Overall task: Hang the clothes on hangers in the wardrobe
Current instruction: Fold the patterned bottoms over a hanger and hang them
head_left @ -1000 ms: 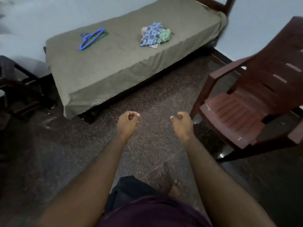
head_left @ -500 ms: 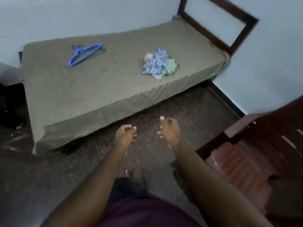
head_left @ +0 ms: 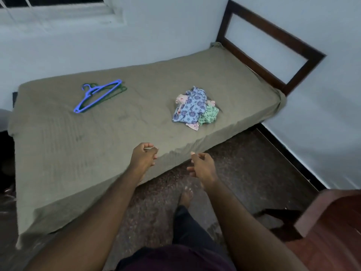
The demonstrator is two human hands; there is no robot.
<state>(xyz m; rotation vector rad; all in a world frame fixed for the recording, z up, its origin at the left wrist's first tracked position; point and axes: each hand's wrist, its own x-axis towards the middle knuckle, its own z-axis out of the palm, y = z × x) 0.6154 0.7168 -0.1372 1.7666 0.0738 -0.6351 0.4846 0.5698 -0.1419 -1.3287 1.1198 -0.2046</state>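
A small heap of patterned clothes (head_left: 196, 110), blue, green and pink, lies on the right half of the bed (head_left: 117, 137). A blue hanger (head_left: 96, 95) rests on the left half, with a dark green hanger (head_left: 119, 90) partly under it. My left hand (head_left: 143, 158) hovers over the bed's near edge, fingers loosely curled and holding nothing. My right hand (head_left: 203, 169) hangs beside it over the floor, fingers relaxed, also holding nothing. Both hands are well short of the clothes and the hangers. No wardrobe is in view.
The bed has an olive sheet and a dark wooden headboard (head_left: 273, 49) at the right, against a pale wall with a window (head_left: 58, 4). A brown plastic chair (head_left: 332, 227) stands at the lower right. My bare foot (head_left: 185, 196) is on the dark speckled floor.
I have stepped closer to the bed and turned left, so the chair slid out to the right edge. Both hands have moved forward to the bed's near edge, still holding nothing.
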